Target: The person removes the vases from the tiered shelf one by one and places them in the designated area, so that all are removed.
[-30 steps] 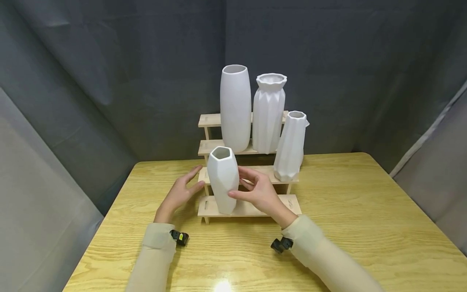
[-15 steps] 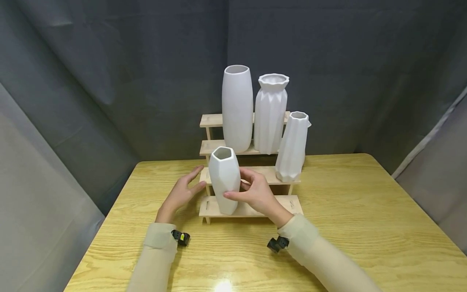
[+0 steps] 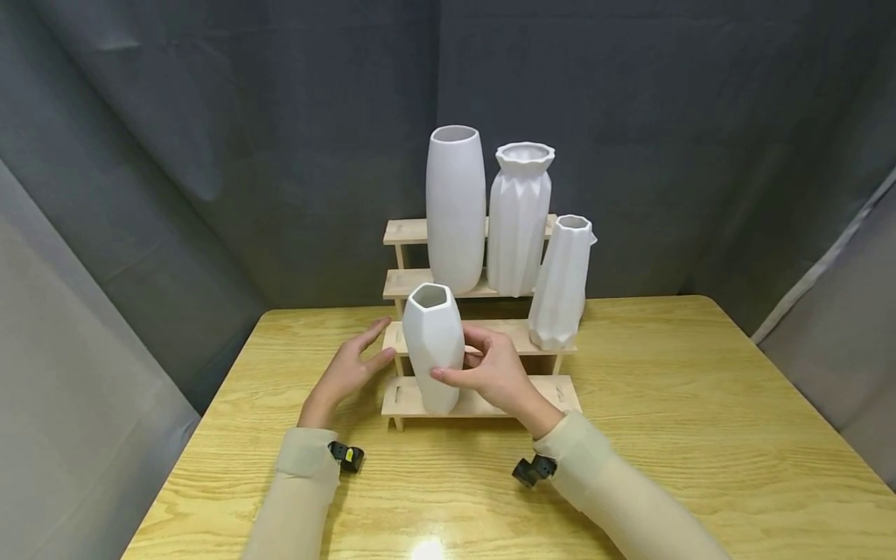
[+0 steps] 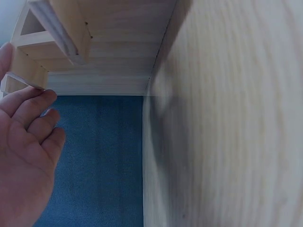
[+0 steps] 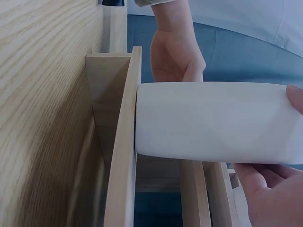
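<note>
- I saw the vase [image 3: 434, 346] lower centre on the rack [image 3: 546, 386], its mouth cropped from the right wrist view.
- The right hand [image 3: 495, 377] pinched it, fingertips partly hidden.
- The left hand [image 3: 344, 375] had loosely extended fingers; I couldn't judge rack contact.

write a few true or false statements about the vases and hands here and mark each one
1. The right hand holds the front vase. True.
2. The left hand grips a vase. False: it holds no vase and is beside the wooden stand.
3. In the head view, the tall smooth vase is left of the scalloped-rim vase. True.
4. Every vase in view is black. False: they are white.
5. The front vase has an angular mouth. True.
</note>
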A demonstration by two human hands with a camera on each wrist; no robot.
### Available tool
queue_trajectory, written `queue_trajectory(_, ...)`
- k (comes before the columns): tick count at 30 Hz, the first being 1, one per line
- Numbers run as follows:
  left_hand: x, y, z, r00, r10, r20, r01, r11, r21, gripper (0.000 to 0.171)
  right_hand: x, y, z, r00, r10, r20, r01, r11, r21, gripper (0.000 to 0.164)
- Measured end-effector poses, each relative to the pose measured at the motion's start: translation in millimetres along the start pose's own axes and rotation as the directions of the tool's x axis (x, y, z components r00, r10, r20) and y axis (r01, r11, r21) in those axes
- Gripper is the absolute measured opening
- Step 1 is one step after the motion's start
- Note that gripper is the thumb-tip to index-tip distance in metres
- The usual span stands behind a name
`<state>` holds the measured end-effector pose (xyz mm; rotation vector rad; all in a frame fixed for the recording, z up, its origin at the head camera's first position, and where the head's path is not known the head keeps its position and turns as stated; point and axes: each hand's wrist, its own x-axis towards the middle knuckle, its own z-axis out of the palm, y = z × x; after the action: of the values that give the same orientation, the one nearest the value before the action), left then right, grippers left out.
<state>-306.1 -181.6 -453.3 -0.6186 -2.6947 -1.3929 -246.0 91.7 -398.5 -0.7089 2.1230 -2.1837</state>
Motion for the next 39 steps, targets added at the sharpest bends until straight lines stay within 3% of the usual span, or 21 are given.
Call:
queue_trajectory(12, -1.0, 0.8, 0.5, 1.0, 0.011, 0.005, -0.011, 1.0, -0.018, 0.068, -15.3, -9.6, -6.7, 0.999, 0.046, -0.008, -0.046, 0.999, 0.009, 0.066)
queue_trajectory(39, -2.6, 0.9, -0.2, 0.999, 0.008, 0.032, -0.007, 0.999, -0.035, 0.069, -51.3, -22.9, -35.6, 0.998, -0.035, -0.047, 0.03, 0.993, -0.111, 0.063)
